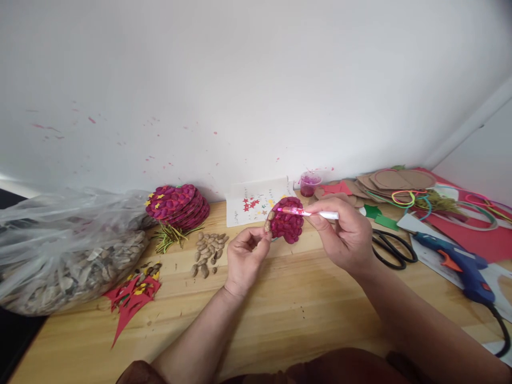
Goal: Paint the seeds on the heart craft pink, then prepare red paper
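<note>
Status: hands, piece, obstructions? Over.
Left hand holding magenta disc by its left edge. Right hand holding brush, pink tip over disc. Brush hides part of disc.

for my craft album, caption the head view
Left hand holds a magenta piece while the right hand holds a brush over it.

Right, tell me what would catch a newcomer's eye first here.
First, the bumpy magenta piece near the centre, held in the left hand, with the white-handled brush in the right hand pointing at it. Next, the stack of similar magenta pieces left of centre, beside the bulging clear bag. Then the blue-and-orange glue gun at the far right.
</note>
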A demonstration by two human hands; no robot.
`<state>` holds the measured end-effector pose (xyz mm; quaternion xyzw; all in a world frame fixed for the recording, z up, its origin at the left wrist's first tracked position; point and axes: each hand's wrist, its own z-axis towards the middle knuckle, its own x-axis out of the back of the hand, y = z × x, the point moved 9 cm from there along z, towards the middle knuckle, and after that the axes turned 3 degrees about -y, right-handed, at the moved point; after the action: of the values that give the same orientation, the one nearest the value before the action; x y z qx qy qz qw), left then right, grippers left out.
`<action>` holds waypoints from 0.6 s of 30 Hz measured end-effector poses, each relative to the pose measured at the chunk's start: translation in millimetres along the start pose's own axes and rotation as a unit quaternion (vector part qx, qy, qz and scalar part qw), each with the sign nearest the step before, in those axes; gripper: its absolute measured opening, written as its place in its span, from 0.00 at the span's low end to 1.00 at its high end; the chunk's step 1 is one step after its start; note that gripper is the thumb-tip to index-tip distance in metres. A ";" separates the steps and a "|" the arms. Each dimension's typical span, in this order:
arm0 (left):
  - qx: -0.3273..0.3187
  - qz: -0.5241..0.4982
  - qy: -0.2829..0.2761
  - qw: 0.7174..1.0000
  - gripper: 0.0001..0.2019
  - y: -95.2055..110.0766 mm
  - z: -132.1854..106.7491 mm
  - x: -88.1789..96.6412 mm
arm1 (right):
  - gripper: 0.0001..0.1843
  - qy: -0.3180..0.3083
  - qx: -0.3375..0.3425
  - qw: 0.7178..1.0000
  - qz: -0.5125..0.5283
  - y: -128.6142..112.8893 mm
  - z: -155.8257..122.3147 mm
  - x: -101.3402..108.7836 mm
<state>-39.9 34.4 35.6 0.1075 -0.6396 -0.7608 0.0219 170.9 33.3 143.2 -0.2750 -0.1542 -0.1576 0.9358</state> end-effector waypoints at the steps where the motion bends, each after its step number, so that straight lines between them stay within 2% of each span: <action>1: 0.003 -0.004 -0.004 1.000 0.12 0.6 0.0 -0.9 | 0.09 -0.002 0.003 1.000 0.000 -1.1 0.5 -0.5; 8: 0.026 -0.034 -0.028 0.999 0.12 -4.6 -1.4 -4.3 | 0.08 0.021 -0.004 1.000 -0.014 0.8 1.7 5.1; 14: 0.036 -0.048 -0.031 0.998 0.12 -10.9 -0.4 -4.4 | 0.07 -0.006 -0.001 1.000 -0.004 -1.2 0.6 -1.2; 18: 0.042 -0.057 -0.026 0.997 0.13 -12.7 0.1 -3.4 | 0.07 0.006 0.000 1.000 -0.019 0.9 0.6 1.1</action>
<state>-35.3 37.3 23.7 0.1243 -0.6642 -0.7359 -0.0426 172.1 34.1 143.7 -0.2715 -0.1538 -0.1770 0.9334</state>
